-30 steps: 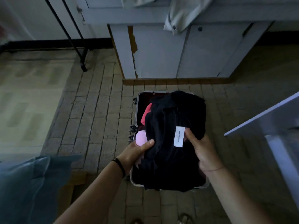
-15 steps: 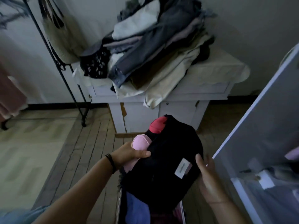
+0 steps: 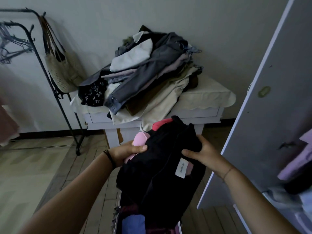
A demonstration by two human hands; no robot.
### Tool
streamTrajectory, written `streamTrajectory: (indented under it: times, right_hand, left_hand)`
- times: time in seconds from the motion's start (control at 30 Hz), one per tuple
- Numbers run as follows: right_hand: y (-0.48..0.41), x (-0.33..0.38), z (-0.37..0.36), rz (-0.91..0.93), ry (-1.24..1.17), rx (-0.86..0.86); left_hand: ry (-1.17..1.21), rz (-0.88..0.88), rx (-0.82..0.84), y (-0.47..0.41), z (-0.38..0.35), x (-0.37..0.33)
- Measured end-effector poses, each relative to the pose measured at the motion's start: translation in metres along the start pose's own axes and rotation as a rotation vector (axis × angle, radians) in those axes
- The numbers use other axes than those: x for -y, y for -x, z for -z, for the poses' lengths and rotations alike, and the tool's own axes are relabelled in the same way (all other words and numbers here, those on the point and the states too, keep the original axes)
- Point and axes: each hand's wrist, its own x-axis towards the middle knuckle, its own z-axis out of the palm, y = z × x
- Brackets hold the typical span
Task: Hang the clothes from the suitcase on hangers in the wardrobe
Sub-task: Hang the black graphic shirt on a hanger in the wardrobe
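both hands clamped on the black clothes bundle (image 3: pixel 162 168) – left hand (image 3: pixel 125 152) fingers curled round its pink edge, right hand (image 3: pixel 202 153) gripping the top – suitcase (image 3: pixel 118 215) below.

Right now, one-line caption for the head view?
Left hand and right hand grip a black clothes bundle above the suitcase, wardrobe door at right.

The left hand (image 3: pixel 128 151) and right hand (image 3: pixel 202 152) are gripping a black bundle of clothes (image 3: pixel 162 176) from opposite sides (a white label (image 3: pixel 181 168) is showing just below the right thumb). Beyond the hands a bench (image 3: pixel 202 114) is carrying heaped garments (image 3: pixel 148 73), and a wardrobe door (image 3: pixel 270 98) is standing to their right.
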Motion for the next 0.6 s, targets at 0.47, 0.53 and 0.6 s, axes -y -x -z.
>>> streamTrajectory:
  times: [0.47,0.53,0.6]
  right_hand:
    - [-0.029,0.012,-0.058,0.064,-0.121,-0.544]
    - [-0.031,0.009,-0.066,0.017,-0.173,-0.616]
    - [-0.030,0.006,-0.065,-0.014,-0.205,-0.672]
  left_hand:
    - [-0.397,-0.116,-0.035,-0.036,-0.032,-0.036]
    - [-0.456,-0.115,0.038,-0.039,-0.039,-0.032]
    - [-0.533,-0.097,0.068,-0.046,-0.037,-0.024]
